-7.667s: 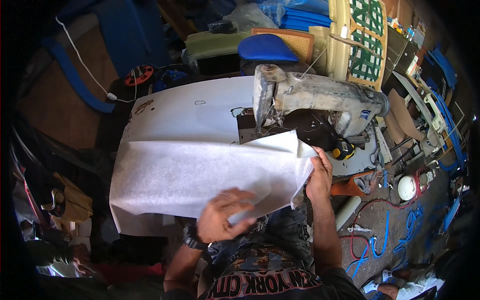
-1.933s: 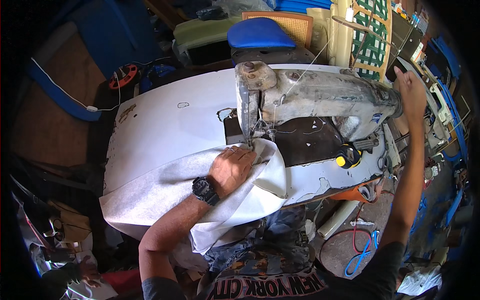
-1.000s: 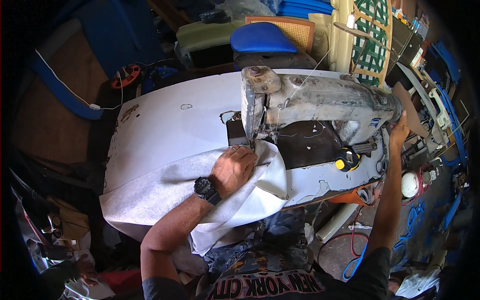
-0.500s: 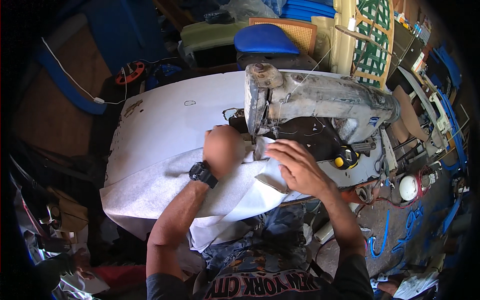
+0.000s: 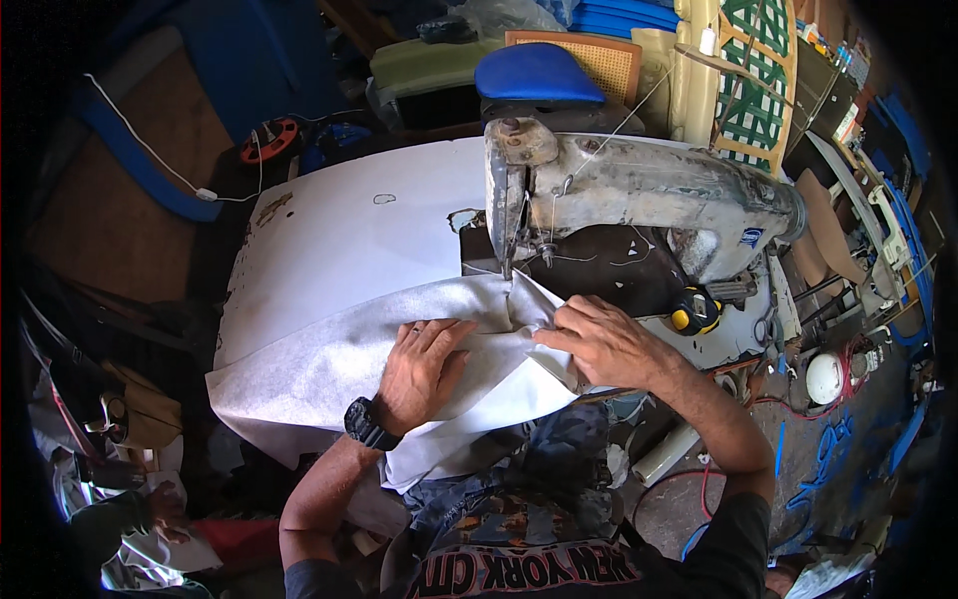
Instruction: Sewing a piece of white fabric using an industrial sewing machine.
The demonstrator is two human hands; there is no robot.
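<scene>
A sheet of white upholstery fabric (image 5: pixel 329 344) with a greyish, fuzzy face lies over the front of the table and drapes off its near edge. Its far edge runs beneath the needle area of a worn grey sewing machine (image 5: pixel 639 190); whether the presser foot is down I cannot tell. My left hand (image 5: pixel 424 369), with a black watch at the wrist, rests flat on the fabric, fingers stretched out. Close to the needle on the right, my right hand (image 5: pixel 609 344) has curled fingers pinching a folded part of the fabric. Thread runs down the front of the machine.
A black and yellow tape measure (image 5: pixel 696 311) lies on the table (image 5: pixel 359 240) right of my right hand. Behind the table stand a blue padded seat (image 5: pixel 537 75) and a cane-panelled frame (image 5: pixel 599 65). An orange cord reel (image 5: pixel 269 140) is at the back left. Blue cord lies on the floor.
My left hand has drawn back from beside the needle toward me and now lies flat. My right hand has shifted slightly nearer and closed on the fabric, which lies more spread out.
</scene>
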